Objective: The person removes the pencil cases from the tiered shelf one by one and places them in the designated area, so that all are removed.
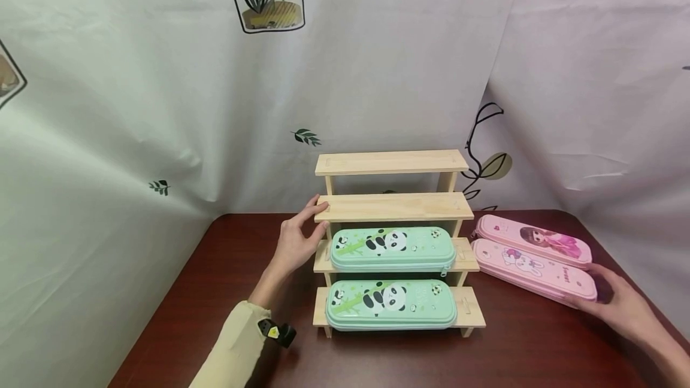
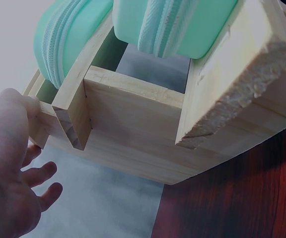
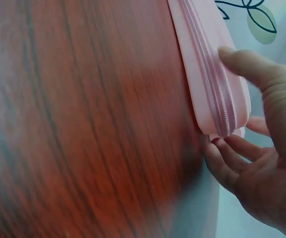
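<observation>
A stepped wooden display rack (image 1: 393, 207) stands mid-table. My left hand (image 1: 297, 238) holds the left end of its second board from the top, fingers over the board and thumb beside its lower edge. Two mint-green panda pencil cases lie on the lower boards, an upper case (image 1: 393, 250) and a bottom case (image 1: 390, 305). At the right, my right hand (image 1: 620, 304) grips the right end of a pink bunny pencil case (image 1: 530, 268). Its thumb (image 3: 242, 62) lies along the zipped side, with the other fingers around the end. Directly behind is a pink pencil case with a doll picture (image 1: 539, 238).
The dark red-brown table (image 1: 399, 361) carries everything. Behind and at both sides hangs a pale curtain (image 1: 399, 64) with plant prints. The top board (image 1: 390, 162) of the rack holds nothing. A black strap (image 1: 276, 332) circles the left sleeve.
</observation>
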`<state>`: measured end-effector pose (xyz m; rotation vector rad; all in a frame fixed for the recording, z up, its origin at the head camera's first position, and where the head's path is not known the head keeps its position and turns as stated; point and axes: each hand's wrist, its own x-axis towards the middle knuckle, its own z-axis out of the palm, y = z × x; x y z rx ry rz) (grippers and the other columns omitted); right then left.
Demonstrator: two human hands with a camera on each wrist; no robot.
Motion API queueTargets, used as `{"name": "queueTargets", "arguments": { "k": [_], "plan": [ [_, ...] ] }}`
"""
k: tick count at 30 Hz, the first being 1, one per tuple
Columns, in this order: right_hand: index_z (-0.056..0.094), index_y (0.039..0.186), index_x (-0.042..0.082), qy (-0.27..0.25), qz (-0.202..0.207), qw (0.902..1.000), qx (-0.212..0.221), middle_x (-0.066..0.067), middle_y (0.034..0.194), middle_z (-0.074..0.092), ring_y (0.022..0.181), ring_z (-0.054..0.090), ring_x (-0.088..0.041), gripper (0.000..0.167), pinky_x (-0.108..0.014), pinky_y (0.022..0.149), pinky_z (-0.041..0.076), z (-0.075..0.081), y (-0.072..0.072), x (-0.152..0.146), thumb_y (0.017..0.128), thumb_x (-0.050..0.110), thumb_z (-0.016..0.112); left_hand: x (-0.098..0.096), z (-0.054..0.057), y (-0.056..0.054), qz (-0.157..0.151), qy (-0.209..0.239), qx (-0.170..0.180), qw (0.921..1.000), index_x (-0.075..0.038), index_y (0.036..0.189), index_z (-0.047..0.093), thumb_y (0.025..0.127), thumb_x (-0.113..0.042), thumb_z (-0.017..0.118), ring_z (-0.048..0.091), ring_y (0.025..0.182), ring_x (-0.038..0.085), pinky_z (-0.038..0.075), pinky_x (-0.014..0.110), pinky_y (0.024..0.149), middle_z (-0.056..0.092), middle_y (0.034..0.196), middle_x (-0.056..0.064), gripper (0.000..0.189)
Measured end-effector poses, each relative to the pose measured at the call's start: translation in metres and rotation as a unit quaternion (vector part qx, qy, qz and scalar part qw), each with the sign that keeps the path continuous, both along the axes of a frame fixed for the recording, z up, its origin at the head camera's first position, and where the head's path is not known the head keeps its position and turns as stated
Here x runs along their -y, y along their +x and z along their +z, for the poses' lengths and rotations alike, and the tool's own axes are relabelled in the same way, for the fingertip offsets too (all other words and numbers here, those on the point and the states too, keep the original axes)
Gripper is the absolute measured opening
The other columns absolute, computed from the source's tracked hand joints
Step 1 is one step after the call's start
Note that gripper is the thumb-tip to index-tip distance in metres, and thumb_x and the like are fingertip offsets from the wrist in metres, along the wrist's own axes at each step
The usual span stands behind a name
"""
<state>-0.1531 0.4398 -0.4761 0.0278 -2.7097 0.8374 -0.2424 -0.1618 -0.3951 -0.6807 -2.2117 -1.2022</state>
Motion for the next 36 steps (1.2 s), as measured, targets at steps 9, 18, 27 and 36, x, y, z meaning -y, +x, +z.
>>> {"name": "queueTargets", "arguments": {
  "k": [9,18,27,36],
  "plan": [
    [0.053,0.128,-0.012,-0.023,-0.027,0.9941,-0.103,-0.027,0.108,0.052,0.083,0.032,0.018,0.071,-0.013,0.07,0.03,0.021,0.005,0.018,0.074,0.018,0.088,0.0,0.0,0.001,0.003,0.001,0.002,1.0,-0.005,0.128,0.068,0.091,-0.003,0.072,0.054,0.127,0.032,0.04,0.052,0.104,0.053,0.143,0.017,0.038],
    [0.057,0.132,-0.003,-0.076,0.087,0.9801,-0.161,0.027,0.113,0.052,0.086,0.055,0.011,0.069,-0.005,0.07,0.043,0.047,0.002,0.06,0.069,-0.004,0.087,0.0,0.001,0.001,0.001,0.003,0.004,1.0,-0.005,0.128,0.068,0.09,-0.003,0.072,0.054,0.127,0.031,0.04,0.052,0.105,0.053,0.143,0.017,0.038],
    [0.06,0.13,0.002,-0.075,0.185,0.963,-0.18,0.014,0.126,0.058,0.104,0.055,0.002,0.073,-0.008,0.079,0.043,0.07,-0.001,0.108,0.062,-0.012,0.086,0.0,0.001,0.001,0.001,0.001,0.001,1.0,-0.006,0.129,0.068,0.09,-0.003,0.072,0.054,0.127,0.032,0.041,0.053,0.104,0.053,0.143,0.018,0.039],
    [0.061,0.13,0.001,-0.058,0.229,0.9509,-0.2,0.002,0.123,0.061,0.102,0.056,-0.003,0.078,-0.011,0.087,0.039,0.08,-0.005,0.142,0.058,-0.008,0.09,0.0,0.0,0.001,-0.002,0.007,0.003,1.0,-0.005,0.128,0.068,0.09,-0.002,0.072,0.054,0.127,0.031,0.04,0.053,0.104,0.053,0.142,0.02,0.038]
  ]
}}
